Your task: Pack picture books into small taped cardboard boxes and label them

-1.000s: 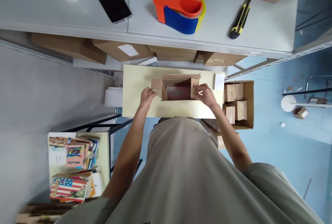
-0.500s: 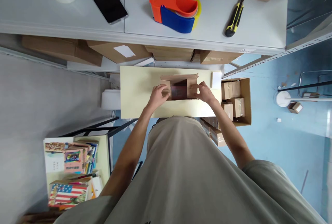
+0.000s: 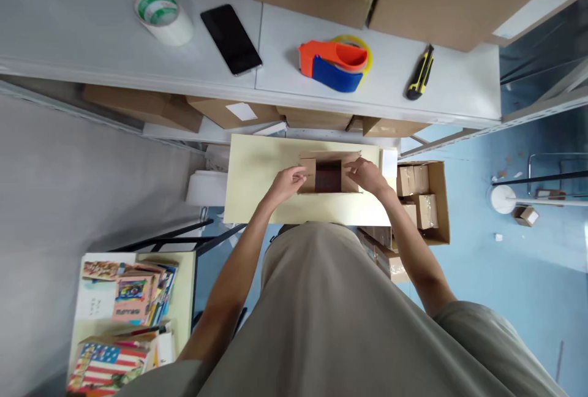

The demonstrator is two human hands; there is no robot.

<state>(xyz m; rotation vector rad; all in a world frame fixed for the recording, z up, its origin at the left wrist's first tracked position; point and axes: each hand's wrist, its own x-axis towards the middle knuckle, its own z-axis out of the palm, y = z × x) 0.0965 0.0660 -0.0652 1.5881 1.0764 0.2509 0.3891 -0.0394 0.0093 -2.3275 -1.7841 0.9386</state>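
A small brown cardboard box (image 3: 329, 157) stands on a pale yellow table (image 3: 257, 170) in front of me, with a dark red book (image 3: 327, 177) inside. My left hand (image 3: 287, 181) presses the box's left flap inward. My right hand (image 3: 367, 174) holds the right flap folded over the opening. The far flap still stands up behind the book.
A grey shelf (image 3: 92, 35) above holds a tape roll (image 3: 163, 14), a black phone (image 3: 231, 38), an orange-blue tape dispenser (image 3: 334, 61) and a yellow utility knife (image 3: 420, 72). An open carton of small boxes (image 3: 422, 195) sits on the blue floor at right. Stacked books (image 3: 124, 299) lie lower left.
My left hand moved from the table to the box and folded the left flap in. The right flap has come further over. The camera tilted up a little.
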